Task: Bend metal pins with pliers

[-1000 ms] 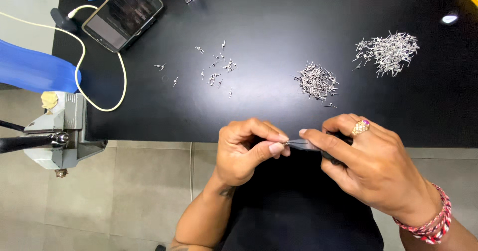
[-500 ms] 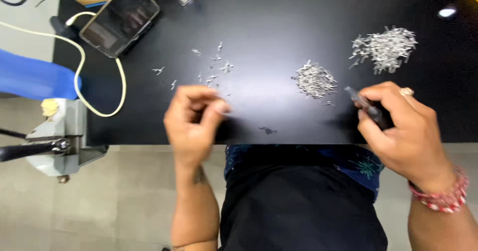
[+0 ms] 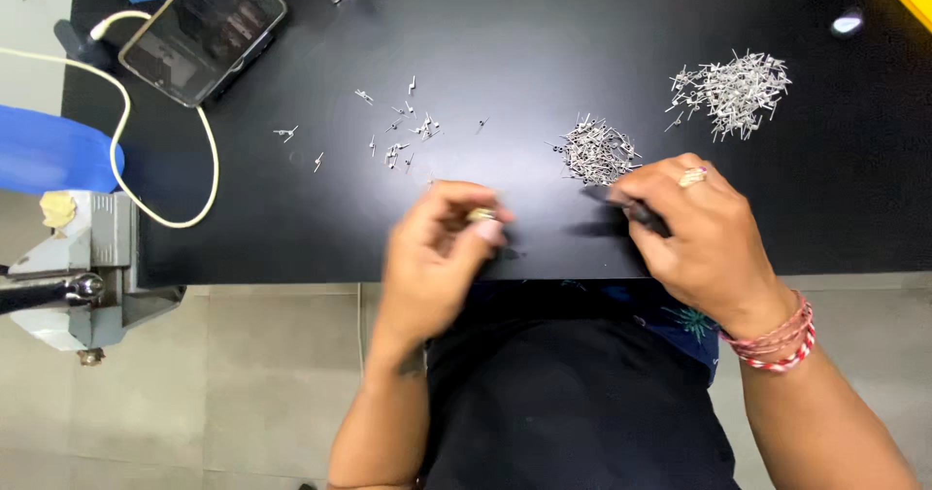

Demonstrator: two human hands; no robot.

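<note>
My left hand [image 3: 437, 247] pinches a small metal piece [image 3: 481, 215] between thumb and fingertip above the black table [image 3: 505, 33]. My right hand [image 3: 694, 228] is clamped on a dark tool [image 3: 646, 216], its tip beside the nearer pile of pins [image 3: 595, 150]. I judge this the picking step; next calls for precise alignment.

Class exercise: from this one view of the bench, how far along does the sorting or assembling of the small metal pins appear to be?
Apparently done: a few scattered pins lie loose left of centre. In hand: the left hand pinches a small piece at its fingertips, and the right hand grips a dark slim tool beside the middle pile. Left: that pile and the larger far pile look untouched, so most work probably remains.
</note>
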